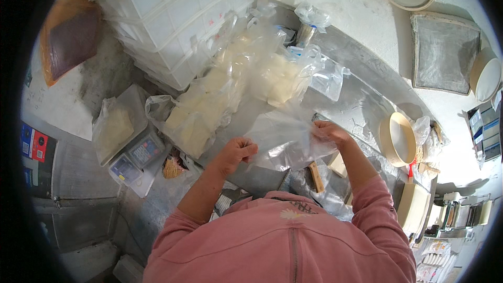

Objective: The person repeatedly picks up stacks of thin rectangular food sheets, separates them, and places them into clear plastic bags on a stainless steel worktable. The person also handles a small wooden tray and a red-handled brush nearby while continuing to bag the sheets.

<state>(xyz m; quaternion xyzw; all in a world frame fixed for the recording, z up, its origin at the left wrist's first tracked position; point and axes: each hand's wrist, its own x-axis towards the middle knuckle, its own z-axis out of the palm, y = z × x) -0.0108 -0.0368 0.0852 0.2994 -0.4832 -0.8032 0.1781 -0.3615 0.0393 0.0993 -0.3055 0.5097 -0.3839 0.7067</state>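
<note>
Between my hands stretches a clear plastic bag [281, 141], partly blurred and with nothing visible inside it. My left hand [237, 150] pinches its left edge in a closed grip. On the other side, my right hand [330, 133] grips the gathered plastic. Just beyond lie clear bags with pale, flat slabs that look like dough sheets: a long row of them [196, 116] to the left and a smaller bag [279, 80] straight ahead. A knife or scraper with a wooden handle [316, 177] lies below my right forearm, its blade hidden.
White plastic crates [169, 27] are stacked at the back left. A digital scale [145, 151] carries a bagged pale slab [114, 125]. To the right stands a round wooden sieve [397, 139]. A small brush [173, 167] lies at left. A roller machine [458, 214] is far right.
</note>
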